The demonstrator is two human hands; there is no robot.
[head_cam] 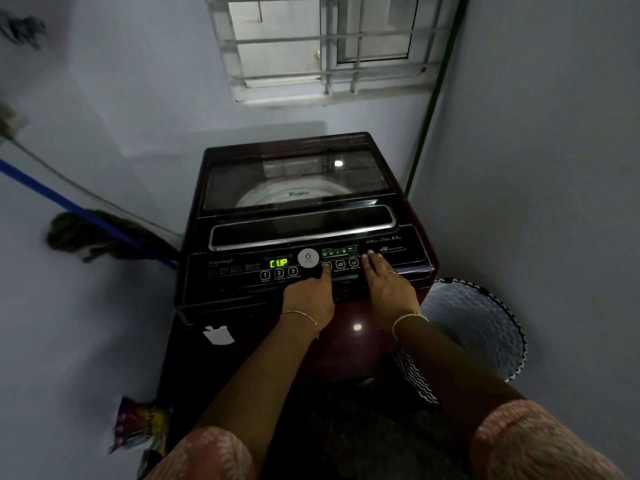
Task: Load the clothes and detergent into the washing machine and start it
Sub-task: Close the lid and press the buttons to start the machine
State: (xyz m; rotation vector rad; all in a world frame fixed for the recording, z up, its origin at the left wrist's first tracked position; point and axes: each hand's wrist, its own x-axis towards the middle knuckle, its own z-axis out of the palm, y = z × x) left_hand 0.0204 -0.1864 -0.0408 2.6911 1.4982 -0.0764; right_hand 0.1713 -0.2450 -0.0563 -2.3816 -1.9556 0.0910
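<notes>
Head view: my left hand [309, 299] presses one straight forefinger on the panel [239, 270] of the washer [298, 174], lid down; my right hand [389, 289] lies flat beside it, fingers straight, on that panel.

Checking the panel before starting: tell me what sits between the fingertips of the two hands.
In the head view, two buttons lie side by side between the left hand and the right hand.

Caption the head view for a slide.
Washing machine lid shut, display lit: left hand points a finger onto the control panel, right hand lies flat beside it.
</notes>
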